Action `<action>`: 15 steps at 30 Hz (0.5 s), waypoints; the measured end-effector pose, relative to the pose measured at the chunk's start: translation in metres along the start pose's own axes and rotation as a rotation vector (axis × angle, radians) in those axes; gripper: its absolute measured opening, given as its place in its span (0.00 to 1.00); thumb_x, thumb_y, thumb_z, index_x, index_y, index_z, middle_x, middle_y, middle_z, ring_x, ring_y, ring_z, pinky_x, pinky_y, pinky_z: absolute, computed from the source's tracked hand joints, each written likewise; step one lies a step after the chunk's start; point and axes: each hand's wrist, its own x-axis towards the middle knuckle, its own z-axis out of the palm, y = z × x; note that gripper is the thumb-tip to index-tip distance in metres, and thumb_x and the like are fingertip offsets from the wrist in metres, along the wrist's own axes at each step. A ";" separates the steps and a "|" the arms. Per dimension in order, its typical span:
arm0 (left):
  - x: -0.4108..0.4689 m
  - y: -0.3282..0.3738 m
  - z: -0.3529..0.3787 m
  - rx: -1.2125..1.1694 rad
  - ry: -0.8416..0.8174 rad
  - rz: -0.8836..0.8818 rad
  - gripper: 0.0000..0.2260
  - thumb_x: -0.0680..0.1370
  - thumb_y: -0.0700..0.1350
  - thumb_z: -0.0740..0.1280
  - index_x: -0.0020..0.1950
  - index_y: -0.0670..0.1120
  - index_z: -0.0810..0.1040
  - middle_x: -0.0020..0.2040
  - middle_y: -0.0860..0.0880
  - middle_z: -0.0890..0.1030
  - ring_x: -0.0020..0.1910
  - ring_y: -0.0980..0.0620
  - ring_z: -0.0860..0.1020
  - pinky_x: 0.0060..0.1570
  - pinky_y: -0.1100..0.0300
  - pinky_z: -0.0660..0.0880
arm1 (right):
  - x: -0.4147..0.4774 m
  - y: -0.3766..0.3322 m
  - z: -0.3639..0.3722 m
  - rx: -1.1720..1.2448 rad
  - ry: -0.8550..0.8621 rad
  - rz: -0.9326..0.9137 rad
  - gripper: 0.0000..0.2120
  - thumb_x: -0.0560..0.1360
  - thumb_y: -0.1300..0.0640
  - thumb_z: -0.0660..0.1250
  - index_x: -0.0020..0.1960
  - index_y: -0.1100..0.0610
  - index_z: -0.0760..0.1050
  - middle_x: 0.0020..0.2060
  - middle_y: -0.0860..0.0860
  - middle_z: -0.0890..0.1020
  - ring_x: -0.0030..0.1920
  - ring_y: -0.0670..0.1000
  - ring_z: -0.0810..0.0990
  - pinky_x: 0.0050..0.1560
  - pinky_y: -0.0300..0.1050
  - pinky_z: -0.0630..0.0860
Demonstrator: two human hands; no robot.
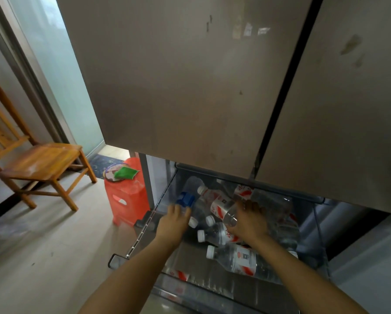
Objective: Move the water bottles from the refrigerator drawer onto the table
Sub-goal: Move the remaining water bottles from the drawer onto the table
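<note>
- We have a single view: a wide-angle camera worn on the head.
- We face forward and steeply downward, very near the refrigerator doors (178,82), which fill the frame from 10 to 3 o'clock.
- The open drawer (203,287) lies close below us at 5 o'clock.
- The wide lens also takes in the floor (53,245) and a wooden chair (38,159) at 9 o'clock.

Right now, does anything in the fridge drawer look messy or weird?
Yes. The water bottles lie jumbled on their sides in the drawer, some piled on others at different angles. One has what looks like a blue cap; the other caps in view are white.
</note>
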 end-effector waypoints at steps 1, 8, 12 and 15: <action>0.000 -0.001 0.002 -0.039 -0.031 -0.027 0.28 0.75 0.36 0.62 0.72 0.45 0.55 0.70 0.38 0.60 0.70 0.39 0.59 0.61 0.50 0.71 | 0.000 0.000 -0.001 -0.005 -0.006 0.001 0.37 0.70 0.40 0.66 0.71 0.53 0.55 0.66 0.57 0.68 0.64 0.57 0.68 0.65 0.52 0.64; 0.005 -0.001 0.017 -0.241 -0.267 -0.189 0.35 0.76 0.41 0.63 0.74 0.43 0.43 0.62 0.39 0.75 0.57 0.41 0.77 0.54 0.49 0.74 | -0.004 -0.002 -0.007 -0.039 0.010 -0.008 0.33 0.70 0.41 0.66 0.69 0.55 0.60 0.65 0.57 0.70 0.63 0.57 0.69 0.63 0.50 0.65; 0.007 -0.003 0.021 -0.375 -0.234 -0.309 0.39 0.77 0.46 0.61 0.73 0.42 0.33 0.61 0.39 0.76 0.57 0.42 0.77 0.54 0.50 0.73 | -0.011 0.001 -0.007 -0.013 0.028 -0.014 0.33 0.69 0.40 0.66 0.68 0.53 0.61 0.62 0.55 0.73 0.60 0.55 0.73 0.59 0.48 0.69; 0.018 -0.012 0.030 -0.489 -0.275 -0.410 0.36 0.77 0.52 0.60 0.74 0.40 0.41 0.63 0.41 0.75 0.59 0.42 0.75 0.55 0.50 0.72 | -0.020 0.007 -0.008 -0.009 0.035 0.003 0.35 0.67 0.37 0.67 0.67 0.53 0.62 0.61 0.54 0.74 0.59 0.54 0.73 0.58 0.46 0.69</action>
